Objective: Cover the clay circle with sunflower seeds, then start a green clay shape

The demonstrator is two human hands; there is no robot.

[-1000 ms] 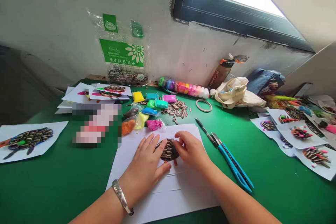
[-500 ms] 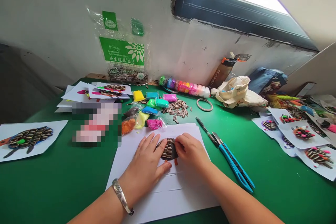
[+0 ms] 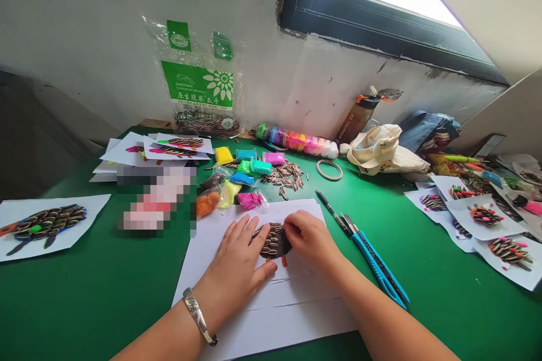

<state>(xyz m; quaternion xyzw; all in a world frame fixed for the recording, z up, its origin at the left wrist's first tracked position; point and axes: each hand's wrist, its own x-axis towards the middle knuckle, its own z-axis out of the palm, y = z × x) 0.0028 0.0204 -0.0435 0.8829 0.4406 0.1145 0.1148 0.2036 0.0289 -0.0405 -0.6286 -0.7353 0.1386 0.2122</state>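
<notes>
Looser a second ago, our right hand (image 3: 312, 240) now curls at the bare end of the part-seeded clay figure (image 3: 277, 241); we cannot tell whether it pinches anything. On white paper (image 3: 292, 304), our left hand (image 3: 235, 254) spreads flat over the figure's other edge, apparently steadying unfinished work.

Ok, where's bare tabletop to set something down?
Right side: green tabletop between the blue cutter and the decorated sheets. Left side: between the far-left picture and the white sheet. Crowded: beyond the white sheet, with coloured packets and a seed pile; on it, left hand and right hand flank the seed figure.
</notes>
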